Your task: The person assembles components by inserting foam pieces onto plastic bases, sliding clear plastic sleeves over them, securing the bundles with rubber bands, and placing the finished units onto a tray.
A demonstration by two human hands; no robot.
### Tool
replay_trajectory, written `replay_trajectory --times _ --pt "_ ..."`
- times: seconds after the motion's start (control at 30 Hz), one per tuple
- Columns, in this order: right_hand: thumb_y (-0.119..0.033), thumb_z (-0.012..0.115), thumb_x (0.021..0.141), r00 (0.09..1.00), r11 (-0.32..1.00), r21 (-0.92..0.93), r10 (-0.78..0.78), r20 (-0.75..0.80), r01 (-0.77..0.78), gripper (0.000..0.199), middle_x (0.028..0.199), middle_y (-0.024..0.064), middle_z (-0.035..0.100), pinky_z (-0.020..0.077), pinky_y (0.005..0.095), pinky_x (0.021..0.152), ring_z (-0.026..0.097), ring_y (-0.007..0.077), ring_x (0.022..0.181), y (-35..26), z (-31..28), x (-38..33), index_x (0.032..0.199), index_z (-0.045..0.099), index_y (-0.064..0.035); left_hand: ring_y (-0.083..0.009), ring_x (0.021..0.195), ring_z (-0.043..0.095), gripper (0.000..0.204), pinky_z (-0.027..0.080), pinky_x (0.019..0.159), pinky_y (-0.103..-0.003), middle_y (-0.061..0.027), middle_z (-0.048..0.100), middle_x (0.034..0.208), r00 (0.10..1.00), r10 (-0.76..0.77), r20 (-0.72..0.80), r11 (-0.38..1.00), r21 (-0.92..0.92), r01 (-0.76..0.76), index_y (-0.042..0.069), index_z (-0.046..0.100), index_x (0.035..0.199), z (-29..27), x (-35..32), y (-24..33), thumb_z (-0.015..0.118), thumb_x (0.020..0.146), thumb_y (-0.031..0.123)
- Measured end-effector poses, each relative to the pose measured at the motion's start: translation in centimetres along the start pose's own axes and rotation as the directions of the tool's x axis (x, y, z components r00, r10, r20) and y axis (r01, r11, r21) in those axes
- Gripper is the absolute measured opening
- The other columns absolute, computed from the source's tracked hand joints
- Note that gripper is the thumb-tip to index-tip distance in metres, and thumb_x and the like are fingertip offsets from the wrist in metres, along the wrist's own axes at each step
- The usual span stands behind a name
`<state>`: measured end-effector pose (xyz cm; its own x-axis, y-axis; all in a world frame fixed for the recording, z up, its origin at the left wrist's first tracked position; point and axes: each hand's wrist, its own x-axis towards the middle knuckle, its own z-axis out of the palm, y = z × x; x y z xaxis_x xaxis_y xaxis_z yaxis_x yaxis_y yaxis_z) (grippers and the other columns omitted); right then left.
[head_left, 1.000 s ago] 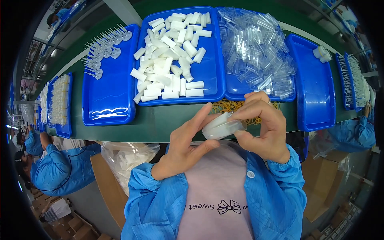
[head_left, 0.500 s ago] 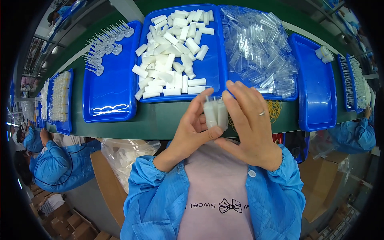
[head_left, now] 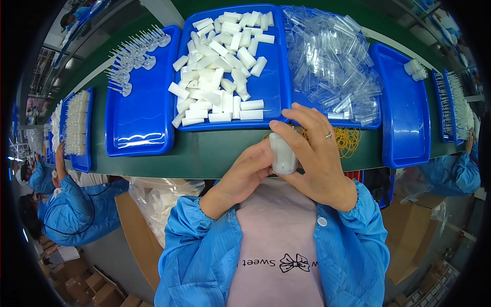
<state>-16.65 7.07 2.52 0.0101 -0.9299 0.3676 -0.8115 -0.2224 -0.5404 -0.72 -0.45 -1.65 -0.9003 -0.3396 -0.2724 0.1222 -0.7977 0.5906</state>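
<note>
Green and smooth, our table (head_left: 204,146) spans the view. At its near edge, our left hand (head_left: 239,176) has its fingers curled against the left side of a whitish, rounded, upright piece (head_left: 284,155). Our right hand (head_left: 321,161) arches around the other side, so the piece sits between both hands, gripped by each. Just beyond lie thin yellow elastic loops (head_left: 349,141); farther, blue rectangular plastic trays (head_left: 271,89) carry white oblong blocks (head_left: 220,64) and clear plastic sleeves (head_left: 332,66).
</note>
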Motion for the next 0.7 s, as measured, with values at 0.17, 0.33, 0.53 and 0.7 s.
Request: replay_trajectory --times 0.17,0.33,0.53,0.7 --pt "-0.011 0.077 0.063 0.998 0.999 0.025 0.028 -0.063 -0.026 0.062 0.117 0.0089 0.046 0.0308 0.0554 0.101 0.044 0.0346 0.121 -0.1 0.0 -0.2 0.120 0.054 -0.0144 -0.0127 0.107 0.056 0.056 0.044 0.092 -0.029 -0.0033 0.058 0.117 1.000 0.012 0.009 0.997 0.075 -0.013 0.005 0.044 0.133 -0.2 0.3 0.0 0.059 0.091 0.039" --pt "-0.010 0.078 0.062 0.992 1.000 -0.025 -0.001 -0.123 -0.002 0.055 0.110 0.0085 0.046 0.0315 0.0549 0.100 0.046 0.0337 0.118 0.0 0.4 0.2 0.115 0.059 -0.0134 -0.0091 0.105 0.056 0.050 0.045 0.090 -0.026 -0.0015 0.058 0.117 0.998 -0.002 -0.064 0.999 -0.041 0.000 0.005 0.045 0.132 0.1 0.5 0.0 0.056 0.093 0.035" --pt "-0.011 0.078 0.062 0.997 0.997 -0.049 0.066 0.027 -0.064 0.061 0.117 0.0101 0.047 0.0318 0.0516 0.101 0.047 0.0338 0.118 0.0 0.1 0.6 0.119 0.056 -0.0111 -0.0103 0.106 0.056 0.048 0.045 0.091 -0.027 -0.0032 0.058 0.118 0.996 -0.002 -0.092 1.000 -0.007 0.001 0.005 0.044 0.132 -0.2 0.6 -0.2 0.052 0.096 0.035" --pt "-0.013 0.078 0.063 0.997 0.973 0.222 0.071 -0.019 -0.065 0.065 0.133 0.0146 0.043 0.0406 0.0400 0.096 0.049 0.0343 0.115 2.0 -2.5 1.9 0.122 0.053 -0.0084 -0.0157 0.108 0.056 0.047 0.045 0.091 -0.029 -0.0079 0.056 0.121 0.983 0.158 -0.096 0.981 0.126 -0.146 0.002 0.042 0.134 -0.4 0.1 -0.3 0.044 0.099 0.034"
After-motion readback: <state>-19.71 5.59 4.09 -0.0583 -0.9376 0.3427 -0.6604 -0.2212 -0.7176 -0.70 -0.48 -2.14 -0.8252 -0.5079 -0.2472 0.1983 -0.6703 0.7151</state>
